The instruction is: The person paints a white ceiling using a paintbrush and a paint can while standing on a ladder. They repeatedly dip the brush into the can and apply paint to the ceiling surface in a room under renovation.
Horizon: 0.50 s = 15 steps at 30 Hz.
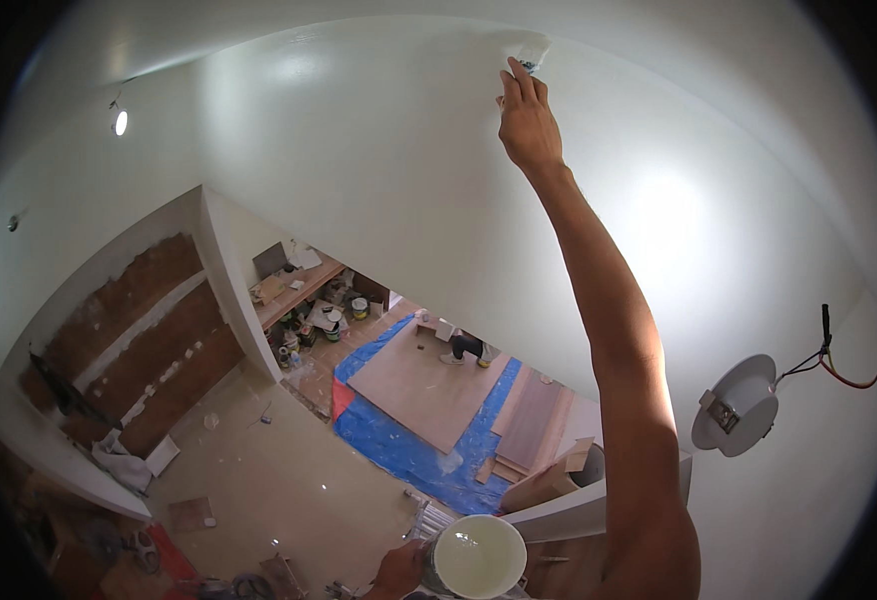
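Note:
My right hand (527,120) is raised high with its fingers closed round a paintbrush (533,50), whose bristles are against the upper white wall (379,130), close to the curved edge along the top. Low in the view, my left hand (397,568) grips a round white container (479,553) of pale, milky liquid; part of that hand is hidden by the container.
A downlight (734,405) dangles on wires at right; a small lit lamp (121,122) hangs at left. Far below are blue sheeting (399,450), large boards (419,385), a crouching person's leg (464,345), shelves with cans (299,300) and a metal ladder (429,518).

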Motion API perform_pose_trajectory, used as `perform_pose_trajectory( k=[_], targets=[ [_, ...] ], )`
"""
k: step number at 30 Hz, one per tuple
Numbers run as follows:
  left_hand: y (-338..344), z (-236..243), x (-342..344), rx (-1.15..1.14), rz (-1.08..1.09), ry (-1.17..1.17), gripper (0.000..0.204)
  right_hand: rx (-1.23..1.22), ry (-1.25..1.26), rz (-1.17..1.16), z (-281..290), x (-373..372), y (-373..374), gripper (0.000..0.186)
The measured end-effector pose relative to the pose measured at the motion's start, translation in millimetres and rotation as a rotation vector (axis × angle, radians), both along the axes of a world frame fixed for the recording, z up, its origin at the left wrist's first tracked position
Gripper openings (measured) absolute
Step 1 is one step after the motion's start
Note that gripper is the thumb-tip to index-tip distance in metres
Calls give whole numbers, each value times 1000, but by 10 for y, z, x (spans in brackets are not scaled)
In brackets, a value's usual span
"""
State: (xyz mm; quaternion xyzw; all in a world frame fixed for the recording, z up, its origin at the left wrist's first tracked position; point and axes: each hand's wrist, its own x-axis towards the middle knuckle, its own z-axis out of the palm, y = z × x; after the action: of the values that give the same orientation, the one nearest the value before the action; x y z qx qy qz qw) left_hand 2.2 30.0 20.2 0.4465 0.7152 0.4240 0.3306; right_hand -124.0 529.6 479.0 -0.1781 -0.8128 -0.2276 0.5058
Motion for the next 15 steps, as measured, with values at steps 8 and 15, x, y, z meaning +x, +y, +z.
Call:
perform_pose_trajectory(
  k=[8,15],
  targets=[
    [-19,-96,-35,37,-17,48,31,-55,-11,-147,106,-7,76,38],
    [-37,-151,-42,31,-6,17,29,-83,30,-167,191,-47,6,39]
  ],
)
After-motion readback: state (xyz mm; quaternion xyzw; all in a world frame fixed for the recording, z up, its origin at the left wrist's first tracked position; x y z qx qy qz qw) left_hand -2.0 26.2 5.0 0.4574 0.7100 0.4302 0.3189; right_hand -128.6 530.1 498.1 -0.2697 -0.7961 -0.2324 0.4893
